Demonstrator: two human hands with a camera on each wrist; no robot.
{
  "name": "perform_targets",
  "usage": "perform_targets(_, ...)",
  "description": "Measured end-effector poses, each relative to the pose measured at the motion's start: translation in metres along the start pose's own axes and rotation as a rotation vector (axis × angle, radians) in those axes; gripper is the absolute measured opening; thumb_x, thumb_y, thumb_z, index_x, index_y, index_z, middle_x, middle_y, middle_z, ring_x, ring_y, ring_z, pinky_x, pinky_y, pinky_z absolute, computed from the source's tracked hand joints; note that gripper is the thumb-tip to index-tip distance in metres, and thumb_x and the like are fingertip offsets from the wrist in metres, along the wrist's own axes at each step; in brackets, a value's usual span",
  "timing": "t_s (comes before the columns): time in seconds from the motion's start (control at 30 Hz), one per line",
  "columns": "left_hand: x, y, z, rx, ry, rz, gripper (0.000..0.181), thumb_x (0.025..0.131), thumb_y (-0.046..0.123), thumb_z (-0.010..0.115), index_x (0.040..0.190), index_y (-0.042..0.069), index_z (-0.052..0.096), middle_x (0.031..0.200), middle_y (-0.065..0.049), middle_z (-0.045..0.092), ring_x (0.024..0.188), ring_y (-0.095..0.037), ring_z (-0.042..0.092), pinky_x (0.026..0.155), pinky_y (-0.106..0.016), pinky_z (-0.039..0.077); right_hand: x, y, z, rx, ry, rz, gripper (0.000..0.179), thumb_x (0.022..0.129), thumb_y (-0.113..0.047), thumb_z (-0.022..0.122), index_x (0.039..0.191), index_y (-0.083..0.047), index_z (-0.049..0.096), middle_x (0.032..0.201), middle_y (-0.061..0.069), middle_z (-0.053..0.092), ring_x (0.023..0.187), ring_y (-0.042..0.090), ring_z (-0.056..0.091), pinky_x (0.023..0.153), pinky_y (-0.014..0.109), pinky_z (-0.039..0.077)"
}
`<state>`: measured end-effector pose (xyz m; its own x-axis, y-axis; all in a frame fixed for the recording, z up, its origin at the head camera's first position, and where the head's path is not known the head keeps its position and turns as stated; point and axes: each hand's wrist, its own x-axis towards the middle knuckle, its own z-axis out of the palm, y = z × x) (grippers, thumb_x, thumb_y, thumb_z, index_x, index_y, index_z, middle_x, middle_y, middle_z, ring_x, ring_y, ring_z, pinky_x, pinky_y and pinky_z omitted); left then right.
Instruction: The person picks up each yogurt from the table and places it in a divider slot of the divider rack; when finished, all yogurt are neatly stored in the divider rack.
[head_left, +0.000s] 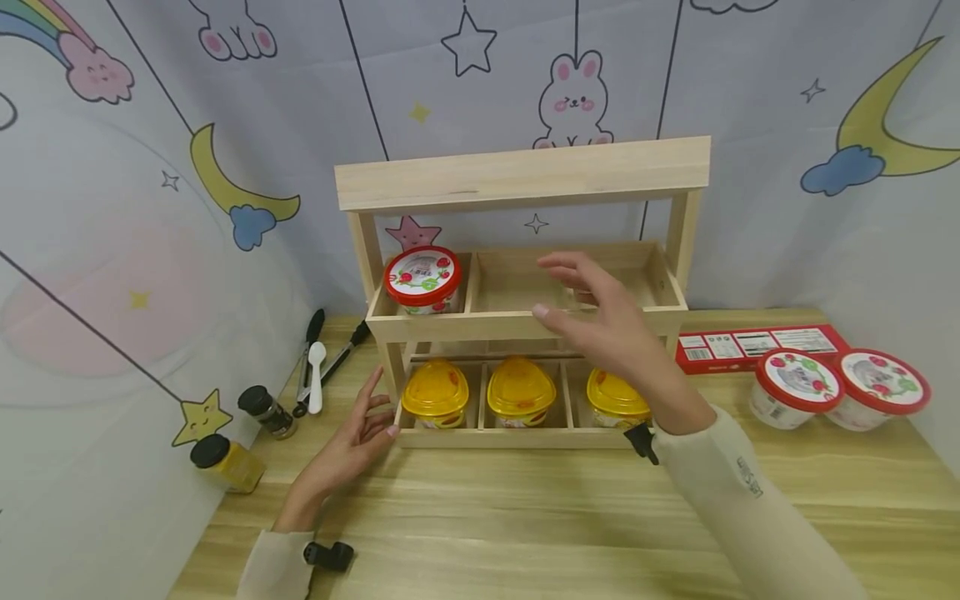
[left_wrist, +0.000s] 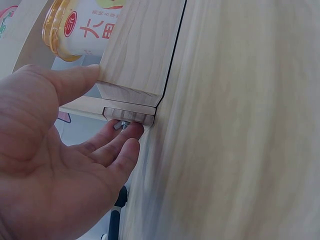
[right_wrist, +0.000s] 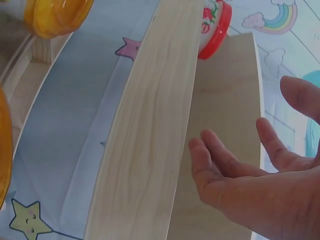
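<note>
A two-tier wooden rack (head_left: 517, 179) stands before me. My left hand (head_left: 356, 437) is at its lower left corner; in the left wrist view the thumb touches the front board (left_wrist: 142, 45) and the fingers lie by the end with a bolt (left_wrist: 122, 125). My right hand (head_left: 600, 308) hovers over the wide right compartment of the upper tray (head_left: 517, 283), fingers spread and holding nothing. A red-lidded tub (head_left: 422, 279) sits in that tray's left compartment. Below, three yellow-lidded cups (head_left: 521, 392) occupy separate compartments, the rightmost partly hidden by my right arm.
Two red-lidded tubs (head_left: 797, 387) and a flat red box (head_left: 761, 346) are on the table at right. At left lie tongs (head_left: 330, 367) and a white spoon (head_left: 316, 375), with a dark-capped spice jar (head_left: 266, 411) and a yellow jar (head_left: 228, 462). A printed curtain (head_left: 480, 100) hangs behind.
</note>
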<state>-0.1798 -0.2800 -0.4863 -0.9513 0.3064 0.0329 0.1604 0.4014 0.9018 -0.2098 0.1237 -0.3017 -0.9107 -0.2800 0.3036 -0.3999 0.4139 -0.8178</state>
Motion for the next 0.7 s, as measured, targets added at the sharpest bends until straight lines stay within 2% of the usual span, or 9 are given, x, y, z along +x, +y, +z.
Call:
perform_targets(0.3,0.000,-0.003,0.001,0.000,0.000,0.009,0.096,0.110,0.013,0.062,0.174,0.037,-0.004,0.165,-0.035,0.029,0.149,-0.057,0.046,0.126,-0.060,0.039,-0.026,0.011,-0.025,-0.015,0.056,0.037,0.053,0.104,-0.034,0.073,0.153,-0.023,0.054,0.163,0.005,0.054,0.154,0.033,0.048,0.127,0.062,0.040)
perform_targets(0.5,0.000,-0.004,0.001,-0.005,-0.001,0.001,0.096,0.110,0.013,0.062,0.174,0.038,-0.005,0.165,-0.035,0.028,0.150,-0.058,0.045,0.126,-0.061,0.037,-0.040,0.027,-0.038,-0.013,0.092,0.041,0.052,0.105,-0.028,0.072,0.153,-0.021,0.053,0.161,0.013,0.055,0.150,0.039,0.051,0.125,0.065,0.041)
perform_targets(0.57,0.000,-0.003,0.001,-0.006,0.001,-0.006,0.096,0.110,0.013,0.062,0.174,0.039,-0.004,0.166,-0.035,0.028,0.150,-0.057,0.045,0.126,-0.061,0.038,-0.045,0.032,-0.042,-0.015,0.109,0.050,0.051,0.105,-0.029,0.071,0.152,-0.022,0.054,0.160,0.011,0.056,0.148,0.036,0.053,0.125,0.058,0.045)
perform_targets(0.63,0.000,-0.003,0.000,-0.008,0.003,-0.011,0.096,0.110,0.014,0.062,0.173,0.040,-0.004,0.166,-0.035,0.028,0.150,-0.057,0.045,0.126,-0.061,0.038,-0.050,0.036,-0.047,-0.013,0.129,0.068,0.050,0.105,-0.030,0.071,0.152,-0.025,0.054,0.159,0.007,0.058,0.145,0.031,0.055,0.122,0.042,0.049)
perform_targets(0.7,0.000,-0.003,0.000,-0.007,0.003,-0.010,0.096,0.110,0.014,0.063,0.173,0.040,-0.004,0.166,-0.035,0.028,0.150,-0.057,0.045,0.126,-0.061,0.039,-0.056,0.040,-0.051,-0.016,0.153,0.075,0.049,0.106,-0.030,0.070,0.152,-0.026,0.055,0.158,0.005,0.059,0.140,0.025,0.058,0.113,0.025,0.051)
